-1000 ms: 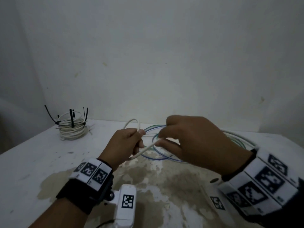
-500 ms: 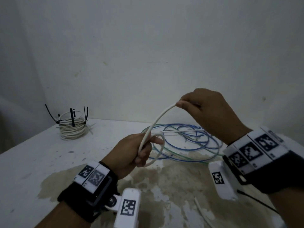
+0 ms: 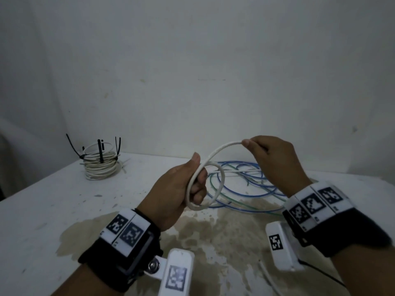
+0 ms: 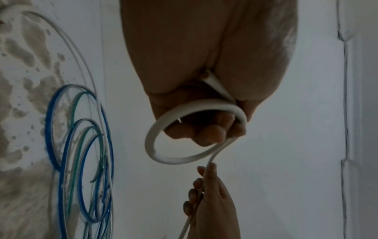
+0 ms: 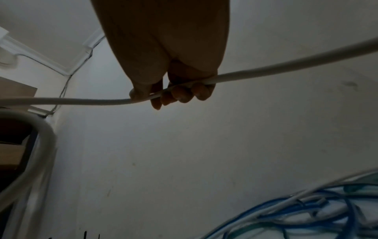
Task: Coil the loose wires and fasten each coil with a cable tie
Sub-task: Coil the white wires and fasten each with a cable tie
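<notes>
A white wire (image 3: pixel 220 148) arcs in the air between my two hands. My left hand (image 3: pixel 181 189) grips a small loop of it (image 4: pixel 155 155) in a fist above the table. My right hand (image 3: pixel 265 152) is raised to the right and pinches the same wire (image 5: pixel 98 101) between thumb and fingers. Behind the hands, loose blue and green wires (image 3: pixel 252 189) lie in wide rings on the white table (image 3: pixel 53 199); they show too in the left wrist view as blue rings (image 4: pixel 81 161). A finished white coil (image 3: pixel 100 165) with black cable ties (image 3: pixel 100 152) stands at the back left.
A brown stain (image 3: pixel 213 231) spreads over the table's near middle. A short white wire piece (image 3: pixel 267 276) lies near the front right. A plain wall (image 3: pixel 192 82) rises directly behind the table.
My right hand rose from beside the left hand and drew the white wire up and to the right into an arc. The left hand kept its loop and turned slightly.
</notes>
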{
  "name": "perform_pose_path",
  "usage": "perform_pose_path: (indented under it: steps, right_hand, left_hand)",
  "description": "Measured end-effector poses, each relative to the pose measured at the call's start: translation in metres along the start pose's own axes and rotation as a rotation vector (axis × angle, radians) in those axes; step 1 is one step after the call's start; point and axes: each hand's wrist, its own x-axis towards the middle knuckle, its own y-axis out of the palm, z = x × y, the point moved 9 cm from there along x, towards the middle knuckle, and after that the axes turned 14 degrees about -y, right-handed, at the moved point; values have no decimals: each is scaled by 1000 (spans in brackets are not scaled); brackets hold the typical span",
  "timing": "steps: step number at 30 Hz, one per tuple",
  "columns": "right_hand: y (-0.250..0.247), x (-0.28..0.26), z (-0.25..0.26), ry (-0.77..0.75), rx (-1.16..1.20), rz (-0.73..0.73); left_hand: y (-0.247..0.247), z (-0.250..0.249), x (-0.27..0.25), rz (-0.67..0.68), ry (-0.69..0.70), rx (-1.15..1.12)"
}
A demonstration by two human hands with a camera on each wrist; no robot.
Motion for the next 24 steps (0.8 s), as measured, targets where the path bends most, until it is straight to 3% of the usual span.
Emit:
perform_pose_path:
  steps: [6,9,12,15,19,24]
  right_hand:
    - [46,-14,17,-5,-40,208]
    - [62,-22,31,33,56,263]
    - [85,-36,38,52,75,343]
    - [105,-54,35,105,70,407]
    - [106,-54,39,112,41,332]
    - [116,-49,57,-43,-230,577]
  left_hand:
    - [-5,-13,0,17,4,-350]
    - [-13,-28,-3,0,75,-434]
    - [-34,-50,-11,-102,203,-483]
    - [-62,-69,-23,-255,294,-445]
    - [-81,-72,-35,-443,312,-274]
    - [-82,-62,-38,-398,244,-288]
